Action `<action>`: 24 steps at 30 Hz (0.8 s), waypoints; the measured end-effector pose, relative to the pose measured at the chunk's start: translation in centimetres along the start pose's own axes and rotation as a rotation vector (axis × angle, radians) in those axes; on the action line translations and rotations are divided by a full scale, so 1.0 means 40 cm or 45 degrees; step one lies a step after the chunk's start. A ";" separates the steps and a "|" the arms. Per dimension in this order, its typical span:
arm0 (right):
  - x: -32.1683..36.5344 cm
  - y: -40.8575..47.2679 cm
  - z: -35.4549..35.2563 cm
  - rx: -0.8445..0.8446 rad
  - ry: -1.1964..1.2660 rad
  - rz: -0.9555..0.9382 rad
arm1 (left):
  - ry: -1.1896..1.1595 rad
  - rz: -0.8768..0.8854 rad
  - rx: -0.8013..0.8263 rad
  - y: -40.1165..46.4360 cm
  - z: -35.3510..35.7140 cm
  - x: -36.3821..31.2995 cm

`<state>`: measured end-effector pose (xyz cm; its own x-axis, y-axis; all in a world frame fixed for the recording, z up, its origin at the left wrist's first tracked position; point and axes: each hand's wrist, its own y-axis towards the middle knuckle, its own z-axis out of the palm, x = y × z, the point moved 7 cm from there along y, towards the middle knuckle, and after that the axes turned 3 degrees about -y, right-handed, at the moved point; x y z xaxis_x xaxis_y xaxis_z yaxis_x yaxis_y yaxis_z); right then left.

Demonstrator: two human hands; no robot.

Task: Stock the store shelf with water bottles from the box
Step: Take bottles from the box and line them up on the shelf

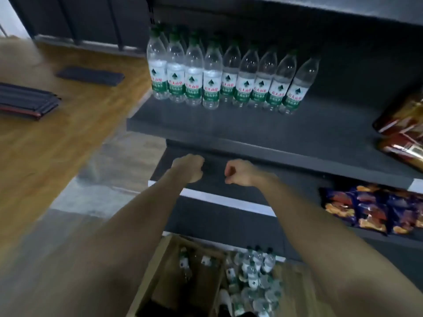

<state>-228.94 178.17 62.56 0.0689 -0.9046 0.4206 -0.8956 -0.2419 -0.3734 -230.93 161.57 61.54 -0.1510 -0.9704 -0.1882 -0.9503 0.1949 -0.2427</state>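
both hands curled and holding nothing over the box, a rushed reach could topple the shelf bottles.

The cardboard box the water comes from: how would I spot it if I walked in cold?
Find the dark shelf carrying a row of water bottles. On the floor below, the open brown cardboard box stands, alone in holding loose green-capped bottles.

Shop: shelf of bottled water, snacks
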 end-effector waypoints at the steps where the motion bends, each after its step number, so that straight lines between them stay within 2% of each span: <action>1: -0.016 -0.003 0.060 0.034 -0.004 0.026 | -0.018 -0.008 0.045 -0.010 0.052 0.012; 5: -0.057 -0.003 0.300 0.214 -0.026 0.093 | -0.106 -0.026 0.226 -0.068 0.268 0.066; 9: -0.074 0.022 0.530 0.298 -0.005 0.095 | -0.194 -0.168 0.393 -0.144 0.470 0.141; 14: -0.113 0.047 0.807 0.476 -0.112 0.033 | -0.311 -0.281 0.427 -0.219 0.717 0.212; 17: -0.182 0.076 0.985 0.585 -0.086 0.080 | -0.286 -0.394 0.571 -0.242 0.901 0.255; 20: -0.250 0.125 1.142 0.651 -0.003 0.155 | -0.318 -0.439 0.622 -0.244 1.074 0.296; 24: -0.354 0.221 1.335 0.643 0.070 0.267 | -0.352 -0.482 0.684 -0.221 1.307 0.354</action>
<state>-214.36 170.11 9.14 -0.1238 -0.9352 0.3319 -0.5645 -0.2087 -0.7986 -210.42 153.52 11.27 0.3056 -0.9275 -0.2155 -0.6472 -0.0363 -0.7614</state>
